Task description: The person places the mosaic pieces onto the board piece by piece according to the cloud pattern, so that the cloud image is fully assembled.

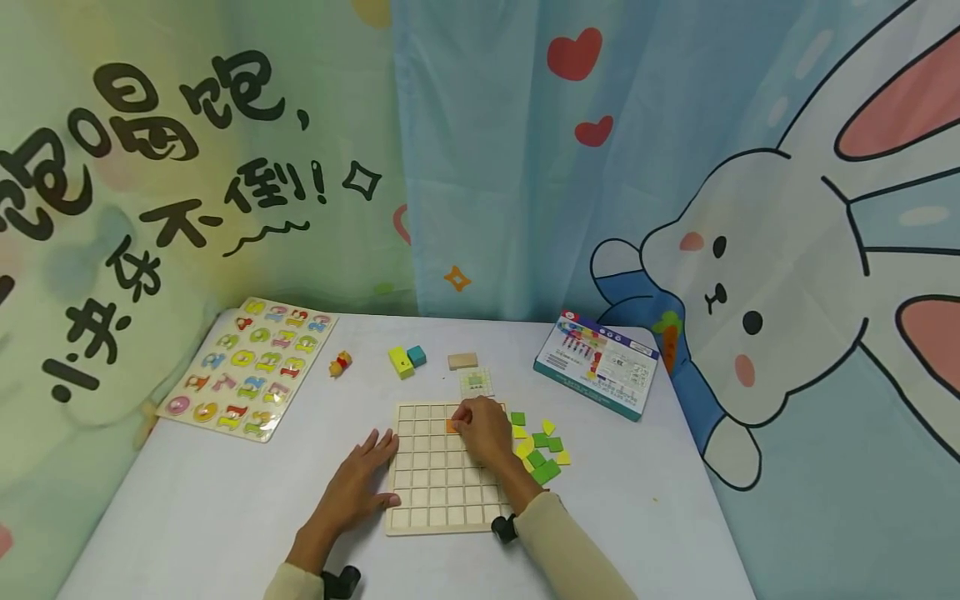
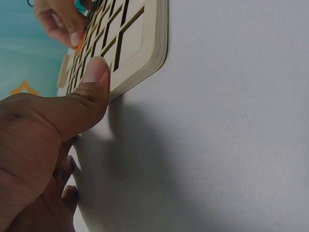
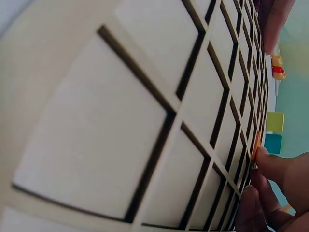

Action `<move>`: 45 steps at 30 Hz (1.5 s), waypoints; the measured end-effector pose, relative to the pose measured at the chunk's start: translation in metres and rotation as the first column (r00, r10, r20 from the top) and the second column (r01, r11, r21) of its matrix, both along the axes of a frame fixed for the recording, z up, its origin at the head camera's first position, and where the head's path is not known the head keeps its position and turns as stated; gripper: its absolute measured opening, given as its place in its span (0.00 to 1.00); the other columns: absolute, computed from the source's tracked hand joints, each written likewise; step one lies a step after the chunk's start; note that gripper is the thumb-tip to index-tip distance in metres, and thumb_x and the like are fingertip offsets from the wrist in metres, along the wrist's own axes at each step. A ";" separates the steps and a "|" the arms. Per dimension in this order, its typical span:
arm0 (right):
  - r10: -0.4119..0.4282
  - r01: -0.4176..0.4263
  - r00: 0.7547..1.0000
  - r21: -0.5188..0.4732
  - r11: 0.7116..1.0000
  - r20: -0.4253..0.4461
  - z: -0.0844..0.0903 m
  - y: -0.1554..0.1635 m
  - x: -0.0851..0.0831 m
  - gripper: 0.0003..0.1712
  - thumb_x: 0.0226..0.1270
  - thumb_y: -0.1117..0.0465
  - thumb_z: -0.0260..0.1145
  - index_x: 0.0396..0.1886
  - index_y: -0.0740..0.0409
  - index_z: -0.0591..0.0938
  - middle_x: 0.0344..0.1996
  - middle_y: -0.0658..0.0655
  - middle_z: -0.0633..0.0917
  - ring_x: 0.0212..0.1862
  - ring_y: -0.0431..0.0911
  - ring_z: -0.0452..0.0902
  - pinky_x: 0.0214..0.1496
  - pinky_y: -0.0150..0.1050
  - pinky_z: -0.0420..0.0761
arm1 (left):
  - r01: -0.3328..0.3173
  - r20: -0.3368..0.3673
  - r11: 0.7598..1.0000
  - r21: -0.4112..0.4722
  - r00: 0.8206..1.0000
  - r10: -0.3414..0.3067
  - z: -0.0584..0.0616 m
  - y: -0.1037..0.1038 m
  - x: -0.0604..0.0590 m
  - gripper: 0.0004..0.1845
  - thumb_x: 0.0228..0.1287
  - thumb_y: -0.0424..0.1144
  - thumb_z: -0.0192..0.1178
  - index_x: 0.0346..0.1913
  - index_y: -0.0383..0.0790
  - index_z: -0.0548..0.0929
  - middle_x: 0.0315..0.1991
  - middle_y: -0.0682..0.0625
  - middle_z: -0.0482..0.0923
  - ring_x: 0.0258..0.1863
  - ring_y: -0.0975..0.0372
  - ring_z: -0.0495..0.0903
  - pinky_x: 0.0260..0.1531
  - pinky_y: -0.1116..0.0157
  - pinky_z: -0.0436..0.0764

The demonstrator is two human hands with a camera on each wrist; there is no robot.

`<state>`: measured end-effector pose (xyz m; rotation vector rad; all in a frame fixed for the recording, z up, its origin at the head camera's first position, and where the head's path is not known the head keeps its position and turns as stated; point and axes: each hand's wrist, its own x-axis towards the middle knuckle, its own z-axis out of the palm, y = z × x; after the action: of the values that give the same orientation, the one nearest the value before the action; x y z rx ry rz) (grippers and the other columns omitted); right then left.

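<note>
Your right hand (image 1: 483, 431) pinches an orange tile (image 1: 452, 426) with curled fingers over a cell in the grid board's (image 1: 438, 492) upper rows. Your left hand (image 1: 358, 483) lies flat, thumb bracing the board's left edge. Placement appears underway; seat the tile squarely before releasing.

Cream long sleeves, black wrist-worn cameras, bare hands (image 1: 360, 483)
</note>
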<state>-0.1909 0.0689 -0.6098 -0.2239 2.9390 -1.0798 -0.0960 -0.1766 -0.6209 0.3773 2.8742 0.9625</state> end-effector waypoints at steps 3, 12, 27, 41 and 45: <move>0.024 -0.024 1.000 0.000 1.000 0.004 0.003 0.002 0.002 0.04 0.65 0.61 0.79 0.33 0.47 0.92 0.31 0.48 0.87 0.38 0.43 0.80 0.36 0.39 0.80 | -0.004 0.005 1.000 -0.005 1.000 0.004 0.000 0.000 0.000 0.54 0.49 0.42 0.84 0.79 0.36 0.70 0.81 0.42 0.65 0.84 0.41 0.58 0.80 0.37 0.60; 0.013 -0.016 0.999 -0.118 0.993 -0.030 0.008 0.035 0.006 0.08 0.65 0.61 0.79 0.44 0.51 0.93 0.36 0.50 0.90 0.40 0.45 0.81 0.42 0.41 0.80 | -0.017 0.015 1.000 -0.018 1.000 0.017 0.000 -0.003 0.002 0.54 0.49 0.42 0.84 0.80 0.37 0.69 0.81 0.43 0.65 0.84 0.41 0.58 0.80 0.37 0.61; -0.312 0.305 0.942 0.071 0.950 0.127 0.011 0.136 0.003 0.14 0.64 0.61 0.79 0.48 0.57 0.90 0.42 0.59 0.88 0.47 0.53 0.79 0.54 0.50 0.80 | -0.015 0.004 1.000 -0.007 1.000 0.015 0.001 -0.002 0.002 0.53 0.49 0.41 0.84 0.79 0.36 0.69 0.81 0.42 0.65 0.84 0.40 0.58 0.80 0.36 0.60; -0.306 0.293 0.910 0.085 0.952 0.281 0.012 0.130 0.001 0.08 0.72 0.60 0.72 0.45 0.57 0.82 0.38 0.57 0.86 0.41 0.50 0.79 0.48 0.44 0.79 | -0.002 0.010 1.000 0.002 1.000 0.002 0.002 -0.001 0.001 0.53 0.50 0.41 0.83 0.80 0.36 0.68 0.82 0.42 0.64 0.84 0.41 0.56 0.80 0.36 0.60; -0.263 0.267 0.934 0.016 0.964 0.244 0.011 0.123 0.001 0.06 0.74 0.63 0.70 0.46 0.56 0.81 0.37 0.56 0.84 0.40 0.49 0.78 0.47 0.42 0.79 | -0.003 0.012 1.000 0.007 1.000 0.003 -0.001 0.001 0.000 0.53 0.50 0.42 0.83 0.80 0.37 0.69 0.82 0.42 0.64 0.84 0.41 0.56 0.80 0.36 0.60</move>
<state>-0.1895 0.1919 -0.5991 0.2958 2.7906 -1.0689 -0.0958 -0.1759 -0.6219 0.3671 2.8625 0.9722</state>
